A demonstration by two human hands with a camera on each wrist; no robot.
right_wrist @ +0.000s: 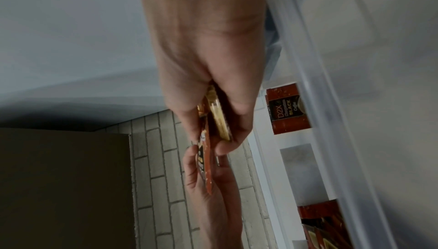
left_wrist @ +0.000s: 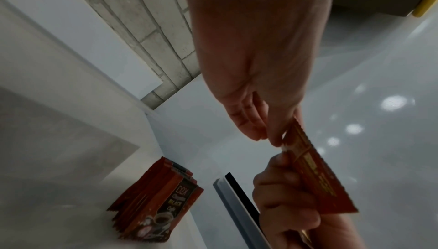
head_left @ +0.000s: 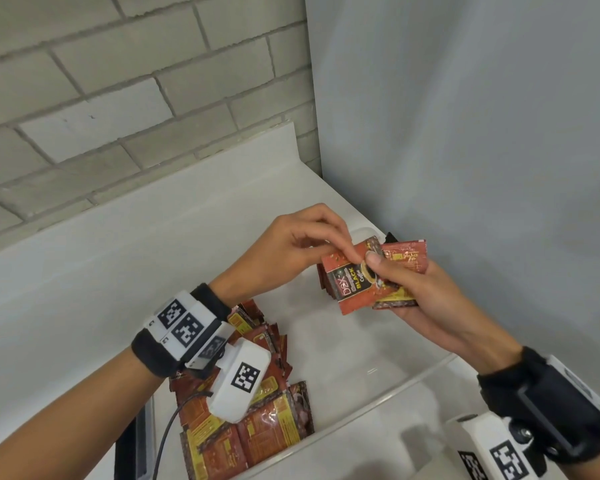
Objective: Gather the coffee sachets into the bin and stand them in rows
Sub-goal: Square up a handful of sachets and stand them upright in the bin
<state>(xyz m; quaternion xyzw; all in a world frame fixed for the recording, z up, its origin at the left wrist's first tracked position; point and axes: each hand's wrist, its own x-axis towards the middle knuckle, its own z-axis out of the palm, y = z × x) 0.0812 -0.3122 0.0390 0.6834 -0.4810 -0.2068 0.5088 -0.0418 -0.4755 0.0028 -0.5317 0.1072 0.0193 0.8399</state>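
Note:
My right hand grips a small stack of red coffee sachets above the clear bin, thumb pressed on the front one marked "D2X Black Coffee". My left hand pinches the top edge of that front sachet. The left wrist view shows the pinch on the held sachets. A short row of sachets stands upright in the bin's far corner, mostly hidden behind the held stack in the head view. A loose pile of sachets lies in the bin's near left end, under my left wrist.
The bin stands on a white counter in a corner between a grey brick wall and a plain pale wall. Bare bin floor lies between the pile and the standing row. A black latch sits at the bin's left end.

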